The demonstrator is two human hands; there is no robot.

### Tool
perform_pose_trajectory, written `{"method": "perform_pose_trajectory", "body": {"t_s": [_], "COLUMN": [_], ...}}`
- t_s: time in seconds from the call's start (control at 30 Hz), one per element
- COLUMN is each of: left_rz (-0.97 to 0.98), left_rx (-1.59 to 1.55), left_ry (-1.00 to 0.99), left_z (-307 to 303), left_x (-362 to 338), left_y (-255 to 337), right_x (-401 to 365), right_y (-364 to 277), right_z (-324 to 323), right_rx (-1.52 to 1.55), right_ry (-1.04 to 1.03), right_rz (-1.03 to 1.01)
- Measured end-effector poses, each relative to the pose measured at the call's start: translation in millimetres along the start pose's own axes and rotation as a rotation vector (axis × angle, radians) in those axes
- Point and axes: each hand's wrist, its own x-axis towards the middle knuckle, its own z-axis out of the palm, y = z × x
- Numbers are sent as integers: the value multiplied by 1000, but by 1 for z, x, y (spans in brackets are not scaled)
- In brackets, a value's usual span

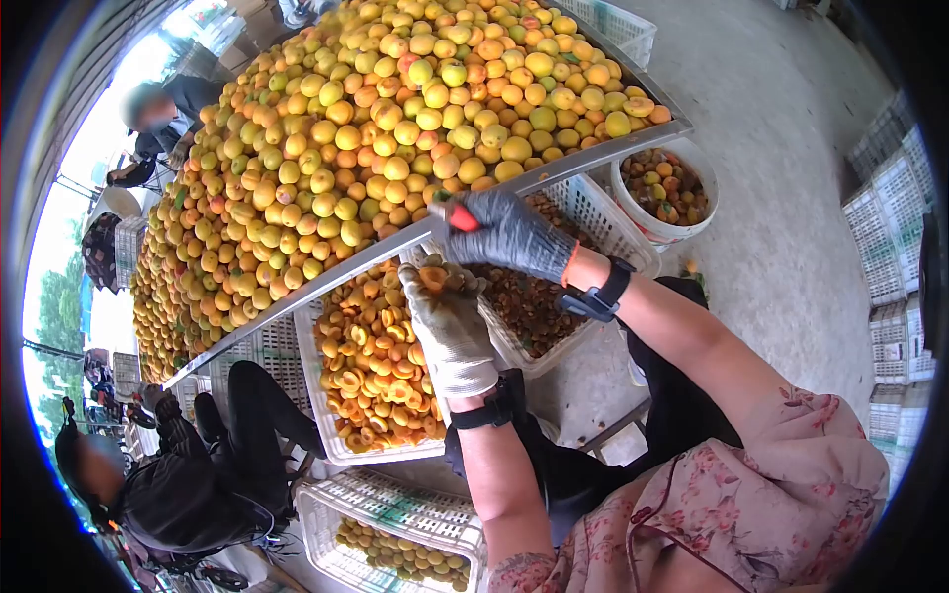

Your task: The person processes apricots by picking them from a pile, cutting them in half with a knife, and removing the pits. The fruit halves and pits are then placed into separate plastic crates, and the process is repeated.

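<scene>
My left hand (445, 321), in a whitish glove, is closed around a piece of apricot (432, 279) whose orange flesh shows between the fingers. Just above it, my right hand (509, 235) in a grey glove grips a small red-handled tool (461, 217); its working end is not clear. Both hands are at the metal rim (395, 243) of a table heaped with whole apricots (376, 128). Below my left hand stands a white crate of halved, pitted apricots (371, 361). Under my right hand, another crate holds brown apricot pits (529, 306).
A white bucket (660, 222) of discoloured fruit stands right of the table. Near my left forearm is a crate (390, 509) with small yellowish fruit. One person (198, 474) sits at lower left, another (168, 114) farther back. Stacked crates (895, 227) line the right side.
</scene>
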Motion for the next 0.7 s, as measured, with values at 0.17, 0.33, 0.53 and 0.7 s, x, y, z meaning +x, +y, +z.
{"method": "perform_pose_trajectory", "body": {"t_s": [0.17, 0.33, 0.53, 0.7], "left_rz": [47, 61, 3, 66], "left_rx": [10, 126, 261, 528], "left_ry": [-19, 132, 75, -21], "left_z": [-15, -13, 2, 1], "left_x": [6, -2, -16, -28], "left_y": [-15, -17, 10, 43], "right_x": [-12, -12, -9, -7], "right_y": [29, 24, 31, 15], "right_z": [11, 13, 17, 4], "right_rx": [-592, -527, -346, -476], "right_ry": [-54, -16, -18, -37], "right_rz": [-513, -539, -480, -312]}}
